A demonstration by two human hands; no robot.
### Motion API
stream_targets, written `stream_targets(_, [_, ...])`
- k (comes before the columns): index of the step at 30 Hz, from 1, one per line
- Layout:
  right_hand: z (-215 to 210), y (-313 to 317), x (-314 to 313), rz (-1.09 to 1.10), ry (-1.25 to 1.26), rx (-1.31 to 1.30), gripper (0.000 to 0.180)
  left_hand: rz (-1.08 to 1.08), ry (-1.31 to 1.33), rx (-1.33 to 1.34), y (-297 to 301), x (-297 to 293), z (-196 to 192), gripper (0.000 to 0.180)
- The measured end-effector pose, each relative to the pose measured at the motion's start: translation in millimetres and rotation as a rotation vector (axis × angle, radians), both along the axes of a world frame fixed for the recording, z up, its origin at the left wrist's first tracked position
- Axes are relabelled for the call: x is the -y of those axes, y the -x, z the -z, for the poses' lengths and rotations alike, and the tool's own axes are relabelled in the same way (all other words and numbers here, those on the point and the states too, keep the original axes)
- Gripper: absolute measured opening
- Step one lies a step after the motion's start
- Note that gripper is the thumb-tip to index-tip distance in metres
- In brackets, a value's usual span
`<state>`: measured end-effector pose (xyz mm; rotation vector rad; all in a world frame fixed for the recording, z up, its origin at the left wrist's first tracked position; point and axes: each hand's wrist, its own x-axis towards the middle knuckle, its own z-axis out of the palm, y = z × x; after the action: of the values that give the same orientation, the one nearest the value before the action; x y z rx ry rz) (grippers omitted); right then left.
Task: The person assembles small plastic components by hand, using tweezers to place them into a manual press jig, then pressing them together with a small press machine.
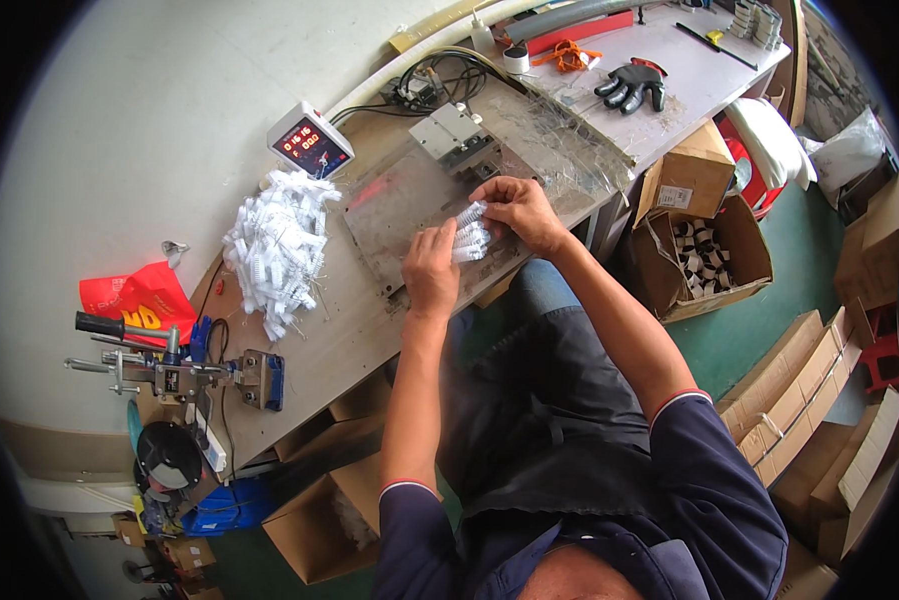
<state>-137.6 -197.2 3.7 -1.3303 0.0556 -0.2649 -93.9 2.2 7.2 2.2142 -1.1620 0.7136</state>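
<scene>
My left hand (429, 270) is closed round a small bunch of white tube brushes (469, 242), held over the near edge of the bench. On the bunch's right side, the fingers of my right hand (524, 212) are bent and pressed together at the upper end of one brush. My fingers partly cover how they grip it. To the left lies a heap of similar white brushes (281, 240) with thin wire stems poking out. Just beyond my hands, a small metal machine (457, 138) is set on a metal plate (374, 215).
A display box (310, 143) with red digits stands behind the heap. A hand-lever press (199, 372) and red bag (139, 300) are at the left. A black glove (633, 86) lies far right. Cardboard boxes (744, 275) stand beside me on the green floor.
</scene>
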Motion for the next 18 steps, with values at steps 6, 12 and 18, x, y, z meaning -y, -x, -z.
stream_targets(6, [6,-4,2,0.056,0.083,0.015,0.016,-0.002,0.011,-0.040,1,0,0,0.053])
stream_targets(12, [10,-15,-15,0.066,0.133,-0.022,0.016,-0.152,0.272,-0.135,27,-63,14,0.024])
stream_targets(18, [15,-9,1,0.106,0.221,0.008,0.020,-0.506,0.511,-0.179,115,-189,43,0.018])
